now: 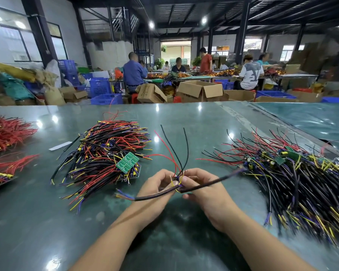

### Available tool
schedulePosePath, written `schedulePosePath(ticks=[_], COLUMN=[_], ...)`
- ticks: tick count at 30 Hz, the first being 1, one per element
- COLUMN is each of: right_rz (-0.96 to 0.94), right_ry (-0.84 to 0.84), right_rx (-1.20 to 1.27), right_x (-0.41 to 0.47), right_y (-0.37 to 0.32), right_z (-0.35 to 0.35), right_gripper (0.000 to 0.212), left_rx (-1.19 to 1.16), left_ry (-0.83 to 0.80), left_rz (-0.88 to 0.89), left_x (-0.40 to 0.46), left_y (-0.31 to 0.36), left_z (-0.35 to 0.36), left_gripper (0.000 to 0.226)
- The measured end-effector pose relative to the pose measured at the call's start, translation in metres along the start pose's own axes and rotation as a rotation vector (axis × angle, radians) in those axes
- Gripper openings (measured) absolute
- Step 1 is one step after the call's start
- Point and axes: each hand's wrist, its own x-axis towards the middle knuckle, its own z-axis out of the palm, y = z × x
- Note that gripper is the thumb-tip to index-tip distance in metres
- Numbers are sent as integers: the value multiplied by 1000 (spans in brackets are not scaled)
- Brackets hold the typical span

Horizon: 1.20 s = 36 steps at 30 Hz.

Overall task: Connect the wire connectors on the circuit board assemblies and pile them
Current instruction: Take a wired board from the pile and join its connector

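Above the green table [184,122], my left hand [157,189] and my right hand [205,190] meet at one circuit board assembly [177,179]. Both pinch it between fingertips; the small board is mostly hidden by my fingers. Its red and black wires fan upward, and black sleeved cables run out to the left and right. A pile of assemblies [106,153] with a green board on top lies to the left. A wider pile of assemblies [294,177] spreads on the right.
Bundles of red wires [6,133] lie at the table's left edge. A white strip [60,146] rests near the left pile. Beyond the table stand cardboard boxes [200,90], blue crates [104,98] and seated workers at other benches.
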Motion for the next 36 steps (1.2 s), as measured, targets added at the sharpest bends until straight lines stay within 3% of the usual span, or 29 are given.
schedulePosePath(ticks=[4, 7, 9, 12, 20, 25, 27, 29, 32, 36], right_rz=[-4, 18, 25, 15, 35, 79, 79, 91, 98, 58], right_ry=[18, 5, -49, -127, -218, -206, -151, -59, 42, 224], right_rx=[-74, -46, -35, -20, 69, 186, 211, 240, 303, 482], right_x=[0, 1, 0, -1, -3, 0, 2, 4, 6, 10], right_y=[1, 1, 0, -2, -3, -2, -2, -4, -7, -12], right_z=[-2, -6, -9, -12, -13, -14, -13, -13, -15, -19], right_gripper=[4, 6, 7, 23, 17, 15, 14, 11, 8, 4], left_rx=[-67, -186, -265, -334, -410, -525, -554, -559, -415, -337], left_ry=[56, 11, -31, -97, -201, -183, -111, 57, 349, 568], left_rz=[-3, -39, -69, -88, -84, -111, -107, -120, -132, -115], left_x=[2, 2, 2, 1, -3, -4, -3, 2, 12, 17], left_y=[1, 2, -1, -2, -4, -4, -1, 0, -4, -14], left_z=[1, -3, -6, -7, -11, -9, -6, -3, -9, -27], left_gripper=[8, 3, 13, 17, 11, 13, 17, 4, 15, 11])
